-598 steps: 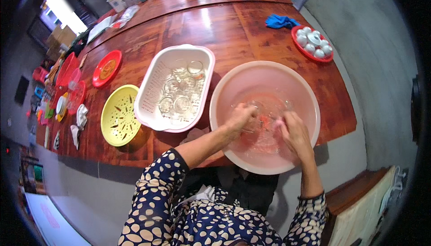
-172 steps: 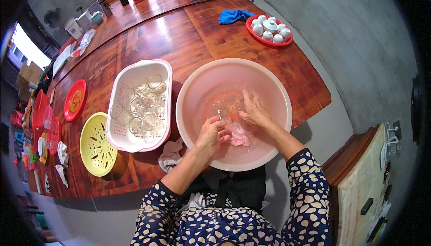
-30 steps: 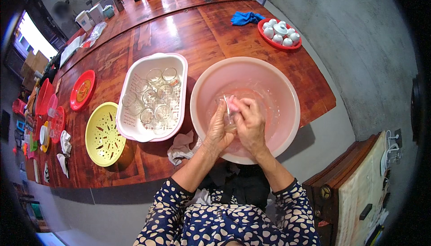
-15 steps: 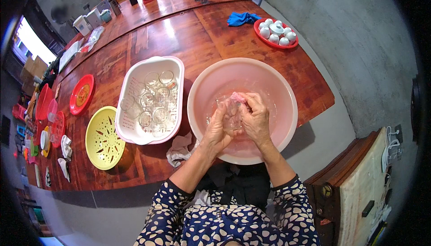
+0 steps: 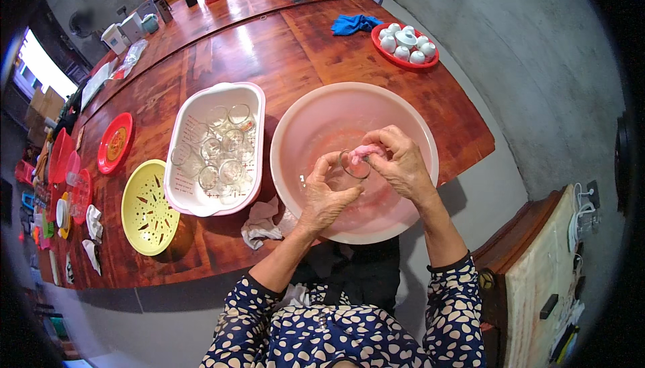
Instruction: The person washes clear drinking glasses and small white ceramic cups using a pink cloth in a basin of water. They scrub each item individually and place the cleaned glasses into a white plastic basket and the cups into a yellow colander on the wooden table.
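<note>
A small clear glass is held over the middle of the big pink basin. It is gripped by the fingers of the left hand. A pink cloth is pinched in the right hand and pressed on the rim of the glass. Left of the basin, a white tub full of clear glasses is seen. A yellow strainer lies further left. Beyond the basin, a red plate of white cups is set.

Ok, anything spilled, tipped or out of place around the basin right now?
Nothing stands out. The pink basin sits flat on the table, both hands hold a small glass over it, and the white tub of glasses is upright. A crumpled cloth lies beside them.
</note>
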